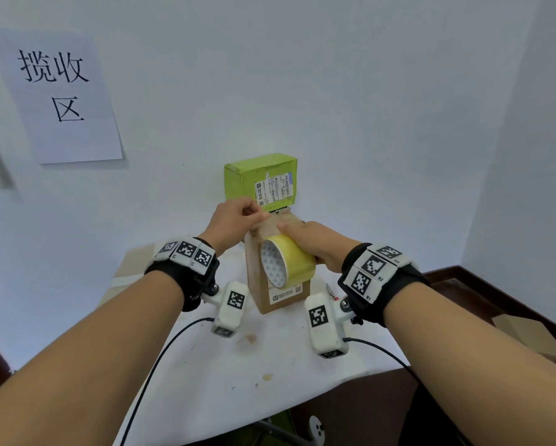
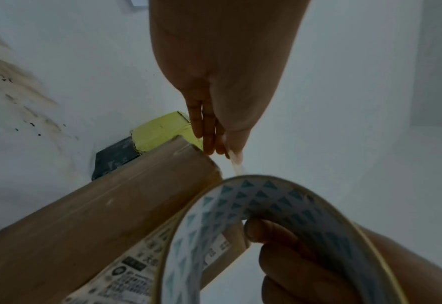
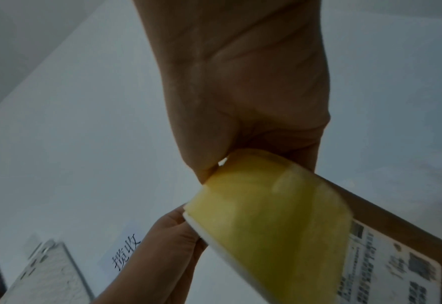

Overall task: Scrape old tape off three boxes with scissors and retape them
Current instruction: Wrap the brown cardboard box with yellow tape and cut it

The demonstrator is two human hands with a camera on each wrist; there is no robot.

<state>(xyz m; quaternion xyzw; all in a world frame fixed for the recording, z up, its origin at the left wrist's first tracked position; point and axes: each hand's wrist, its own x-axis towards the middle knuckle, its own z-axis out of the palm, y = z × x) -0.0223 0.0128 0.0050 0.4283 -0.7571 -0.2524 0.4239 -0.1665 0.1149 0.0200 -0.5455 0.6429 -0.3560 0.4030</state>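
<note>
Surface (image 1: 225, 375): white covering, stained with brownish spots, over a dark wood top; near edge in view at the bottom, right edge runs back toward a dark skirting board. White walls meet in a corner at right, close behind the work.

Brown box (image 1: 272, 294) stands on end mid-surface, long axis vertical, printed label low on the near face. Free surface lies in front of it and to either side.

Right hand (image 1: 315, 244) grips the tape roll (image 1: 286, 262) at the box's upper near corner, fingers through the core and thumb stretched along the box top. Roll is yellow outside, white with a triangle print inside; its open core faces left and toward the camera, its axis roughly level.

Left hand (image 1: 238, 217) is at the far top edge of the box, fingertips pressed together in a pinch; left wrist view shows a pale strip of tape (image 2: 236, 164) running from those fingertips down toward the roll.

Green box (image 1: 260, 180) sits directly behind, raised on something dark, against the back wall, shipping label facing out. Flattened cardboard (image 1: 131, 268) lies at the far left of the surface. A paper sign (image 1: 56, 94) with black characters hangs on the left wall.
</note>
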